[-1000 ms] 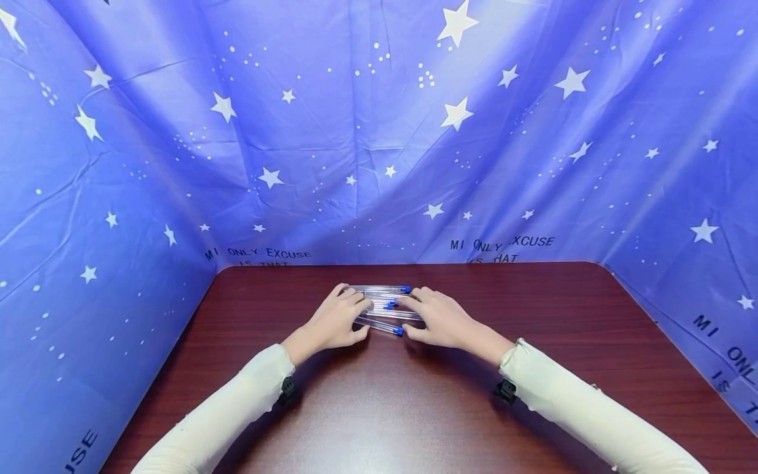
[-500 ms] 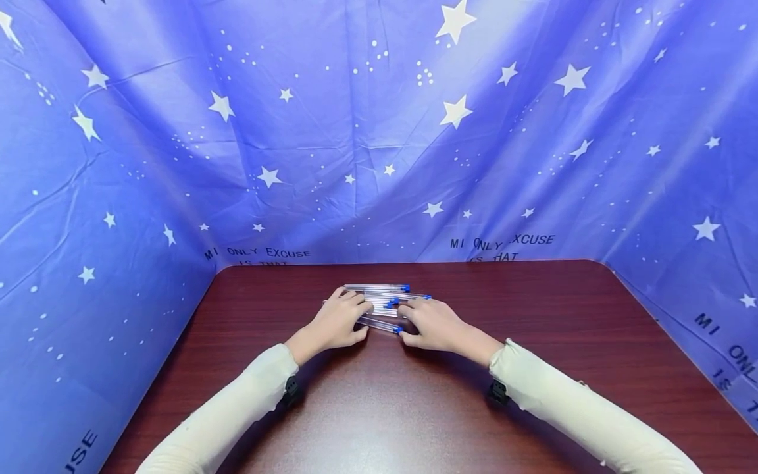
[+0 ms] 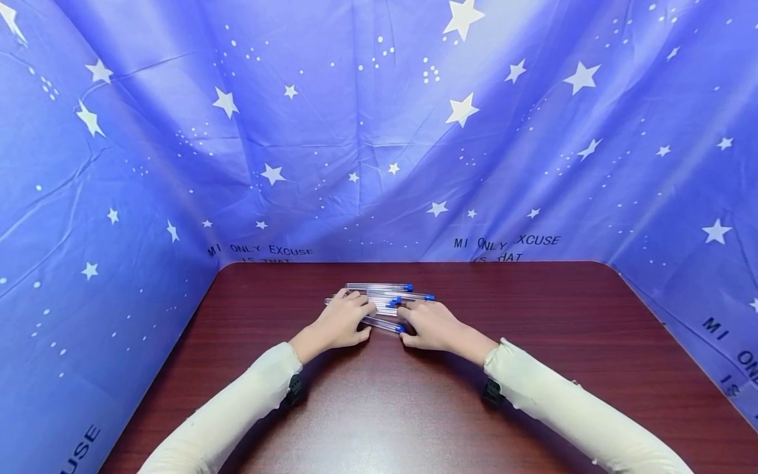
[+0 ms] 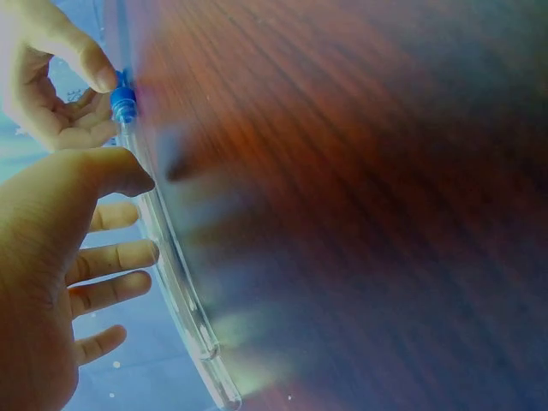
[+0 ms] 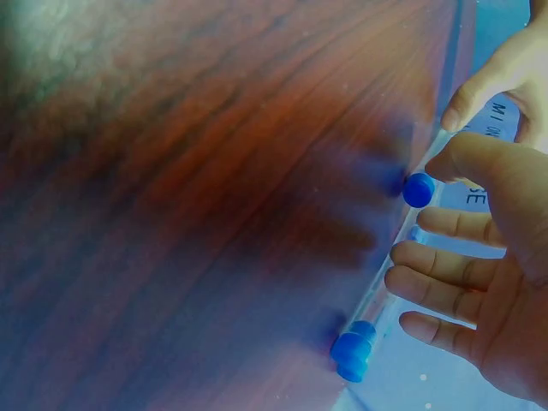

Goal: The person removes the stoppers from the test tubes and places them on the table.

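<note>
Several clear test tubes with blue caps lie on the table in a loose bundle between my two hands. The rearmost test tube [image 3: 379,288] lies crosswise, and the nearest test tube [image 3: 381,324] slants toward me at its capped end. My left hand [image 3: 339,320] rests over the rounded ends, its fingers spread and fairly straight along the tubes in the left wrist view. At the capped side is my right hand [image 3: 435,324], thumb beside a blue cap [image 5: 419,190] and its fingers extended. Parts of the middle tubes are hidden under both hands.
The dark red wooden table [image 3: 379,401] has rounded far corners. Behind it and at both sides hangs a blue curtain [image 3: 355,131] printed with white stars and lettering. Dark wrist devices [image 3: 294,390] sit under the cream sleeves [image 3: 237,408].
My right hand has shifted left and inward, nearer the left hand. One capped tube end now shows beyond the right fingers. The left hand has stayed nearly in place.
</note>
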`<action>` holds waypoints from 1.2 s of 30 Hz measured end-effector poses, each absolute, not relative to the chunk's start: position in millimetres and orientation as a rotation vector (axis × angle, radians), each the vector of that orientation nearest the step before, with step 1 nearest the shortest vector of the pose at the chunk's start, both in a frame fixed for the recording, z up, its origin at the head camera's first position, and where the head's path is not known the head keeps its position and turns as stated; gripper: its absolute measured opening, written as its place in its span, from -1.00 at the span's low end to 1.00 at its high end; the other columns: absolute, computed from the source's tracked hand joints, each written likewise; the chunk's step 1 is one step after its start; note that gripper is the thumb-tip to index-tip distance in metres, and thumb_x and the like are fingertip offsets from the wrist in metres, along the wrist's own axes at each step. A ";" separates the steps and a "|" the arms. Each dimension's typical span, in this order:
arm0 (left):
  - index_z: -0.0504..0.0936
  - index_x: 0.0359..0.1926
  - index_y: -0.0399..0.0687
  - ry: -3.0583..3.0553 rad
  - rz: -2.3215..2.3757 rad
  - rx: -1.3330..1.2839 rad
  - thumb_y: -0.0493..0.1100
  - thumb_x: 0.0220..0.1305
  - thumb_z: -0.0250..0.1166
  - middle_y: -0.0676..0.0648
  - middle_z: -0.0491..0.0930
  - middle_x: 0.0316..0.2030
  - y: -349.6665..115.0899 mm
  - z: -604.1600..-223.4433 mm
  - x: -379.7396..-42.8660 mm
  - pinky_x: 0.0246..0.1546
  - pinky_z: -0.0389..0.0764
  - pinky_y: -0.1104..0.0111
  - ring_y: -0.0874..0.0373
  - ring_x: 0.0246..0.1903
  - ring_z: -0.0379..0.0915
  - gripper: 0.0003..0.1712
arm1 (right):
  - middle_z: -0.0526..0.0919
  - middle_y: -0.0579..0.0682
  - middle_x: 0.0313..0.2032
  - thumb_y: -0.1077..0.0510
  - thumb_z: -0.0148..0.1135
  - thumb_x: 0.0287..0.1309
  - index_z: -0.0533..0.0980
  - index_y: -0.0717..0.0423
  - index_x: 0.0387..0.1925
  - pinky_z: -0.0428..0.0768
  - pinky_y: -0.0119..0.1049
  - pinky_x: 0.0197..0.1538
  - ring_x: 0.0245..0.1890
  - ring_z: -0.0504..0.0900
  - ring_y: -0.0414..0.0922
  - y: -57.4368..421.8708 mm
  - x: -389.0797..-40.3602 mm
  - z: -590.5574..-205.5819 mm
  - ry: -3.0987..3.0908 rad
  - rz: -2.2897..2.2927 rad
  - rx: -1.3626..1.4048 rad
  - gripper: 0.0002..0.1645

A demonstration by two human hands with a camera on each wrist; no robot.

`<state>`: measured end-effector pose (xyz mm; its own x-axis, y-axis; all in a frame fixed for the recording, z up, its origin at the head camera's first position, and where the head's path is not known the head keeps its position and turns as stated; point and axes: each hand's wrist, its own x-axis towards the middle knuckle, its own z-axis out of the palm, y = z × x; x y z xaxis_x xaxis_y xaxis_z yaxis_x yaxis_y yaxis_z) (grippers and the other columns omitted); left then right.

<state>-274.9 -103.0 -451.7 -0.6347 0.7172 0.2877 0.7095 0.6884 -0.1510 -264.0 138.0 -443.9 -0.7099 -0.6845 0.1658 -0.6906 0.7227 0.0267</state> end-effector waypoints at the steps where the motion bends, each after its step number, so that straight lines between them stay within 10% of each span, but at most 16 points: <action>1: 0.63 -0.14 0.10 -2.577 0.032 -1.125 0.06 0.13 0.42 0.04 0.64 -0.20 -102.9 -451.7 -274.8 0.08 0.46 0.10 0.08 -0.11 0.54 -0.69 | 0.60 -0.08 -0.38 -0.10 0.37 0.10 0.57 0.01 -0.26 0.51 -0.21 -0.46 -0.46 0.55 -0.15 137.5 -263.9 -444.2 -2.765 0.053 1.111 -0.69; 36: 0.62 -0.26 0.09 -2.598 -0.072 -1.195 -0.03 0.14 0.40 0.06 0.63 -0.29 -97.6 -454.9 -280.0 0.03 0.46 0.10 0.07 -0.14 0.56 -0.83 | 0.62 -0.06 -0.41 -0.01 0.33 0.09 0.54 0.02 -0.32 0.47 -0.23 -0.51 -0.50 0.57 -0.12 131.0 -272.1 -451.1 -2.775 0.103 1.093 -0.78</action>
<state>-280.0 -97.6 -454.9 -0.6187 0.7370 0.2722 0.7509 0.6566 -0.0710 -272.1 131.0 -451.1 -0.7211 -0.6714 0.1709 -0.6823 0.7311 -0.0066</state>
